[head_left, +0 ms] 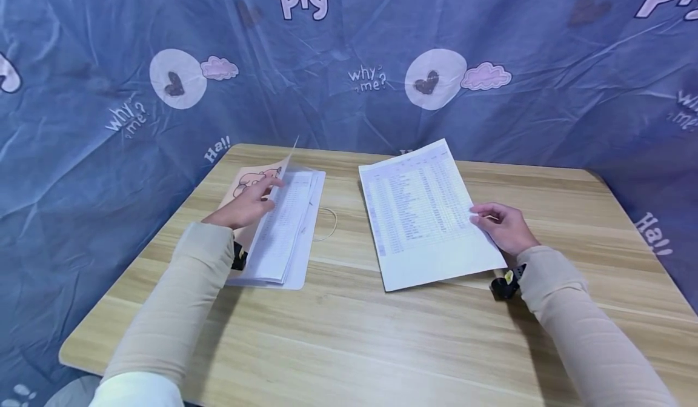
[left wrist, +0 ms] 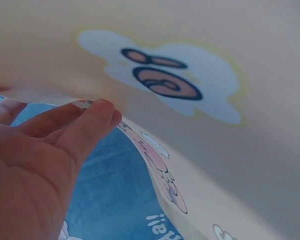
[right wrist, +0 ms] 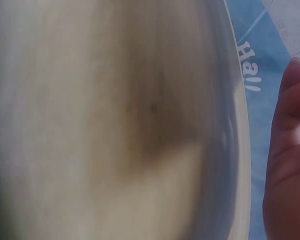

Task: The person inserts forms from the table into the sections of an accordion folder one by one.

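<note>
left hand (head_left: pixel 245 204) on open folder (head_left: pixel 280 228), right hand (head_left: pixel 504 225) pinching printed sheet (head_left: pixel 420 213), wooden table (head_left: pixel 349 334)

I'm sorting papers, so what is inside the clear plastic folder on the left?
The clear plastic folder holds a stack of printed white sheets. The left hand lifts its cartoon cover; lower sheets are covered.

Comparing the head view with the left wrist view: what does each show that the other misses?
Only the head view shows the wooden table, the right hand holding the printed sheet, the paper stack and a rubber band. Only the left wrist view shows the cartoon print on the folder cover up close. Both show the left hand at the folder cover, and the blue backdrop.
</note>
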The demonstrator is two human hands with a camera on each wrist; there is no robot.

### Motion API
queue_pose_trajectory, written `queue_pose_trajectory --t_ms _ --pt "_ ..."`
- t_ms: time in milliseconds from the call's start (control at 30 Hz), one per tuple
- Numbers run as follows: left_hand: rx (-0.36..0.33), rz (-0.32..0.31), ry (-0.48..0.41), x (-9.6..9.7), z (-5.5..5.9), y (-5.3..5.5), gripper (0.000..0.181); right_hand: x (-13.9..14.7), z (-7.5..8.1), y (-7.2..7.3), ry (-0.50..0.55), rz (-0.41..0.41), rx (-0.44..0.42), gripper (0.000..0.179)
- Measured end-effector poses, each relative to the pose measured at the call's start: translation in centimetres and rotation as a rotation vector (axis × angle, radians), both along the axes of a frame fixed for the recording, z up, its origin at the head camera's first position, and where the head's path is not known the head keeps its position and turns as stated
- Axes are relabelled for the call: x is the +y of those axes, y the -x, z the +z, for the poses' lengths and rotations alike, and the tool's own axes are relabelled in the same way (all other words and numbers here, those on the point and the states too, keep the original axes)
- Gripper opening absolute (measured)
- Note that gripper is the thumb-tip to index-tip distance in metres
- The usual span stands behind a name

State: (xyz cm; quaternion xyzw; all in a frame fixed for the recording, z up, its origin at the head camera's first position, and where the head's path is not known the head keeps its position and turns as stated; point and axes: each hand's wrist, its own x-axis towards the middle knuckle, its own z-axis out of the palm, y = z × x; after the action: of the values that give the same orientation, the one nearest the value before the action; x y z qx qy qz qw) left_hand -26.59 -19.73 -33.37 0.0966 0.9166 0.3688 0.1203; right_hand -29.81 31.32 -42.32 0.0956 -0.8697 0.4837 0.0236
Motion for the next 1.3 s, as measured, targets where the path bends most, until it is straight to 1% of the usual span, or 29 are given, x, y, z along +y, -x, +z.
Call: queue_pose_trajectory --t_ms 200,367,567,733,967,1133,1300 --pt "0.008 -0.003 0.009 0.0 0.1 0.1 0.048 -0.9 -0.1 0.1 0.047 0.006 -0.007 0.035" --pt "0.009 0.006 0.009 0.0 0.2 -0.1 0.049 -1.7 -0.4 0.6 0.102 0.038 -0.031 0.035" --pt "0.001 0.012 -0.002 0.0 0.0 -0.2 0.048 -3.1 -0.3 1.1 0.085 0.069 -0.057 0.034" --pt "0.001 0.015 -0.002 0.1 0.1 -0.1 0.049 -4.5 0.0 1.3 0.119 0.087 -0.075 0.033" --pt "0.015 0.005 0.006 0.1 0.1 -0.1 0.048 -6.8 0.0 1.3 0.179 0.119 -0.108 0.033" --pt "0.005 0.005 0.006 0.0 0.0 0.0 0.047 -8.4 -0.1 1.3 0.192 0.136 -0.147 0.033" --pt "0.007 -0.002 0.003 0.0 0.0 0.0 0.047 -9.7 -0.1 1.4 0.197 0.162 -0.149 0.032"
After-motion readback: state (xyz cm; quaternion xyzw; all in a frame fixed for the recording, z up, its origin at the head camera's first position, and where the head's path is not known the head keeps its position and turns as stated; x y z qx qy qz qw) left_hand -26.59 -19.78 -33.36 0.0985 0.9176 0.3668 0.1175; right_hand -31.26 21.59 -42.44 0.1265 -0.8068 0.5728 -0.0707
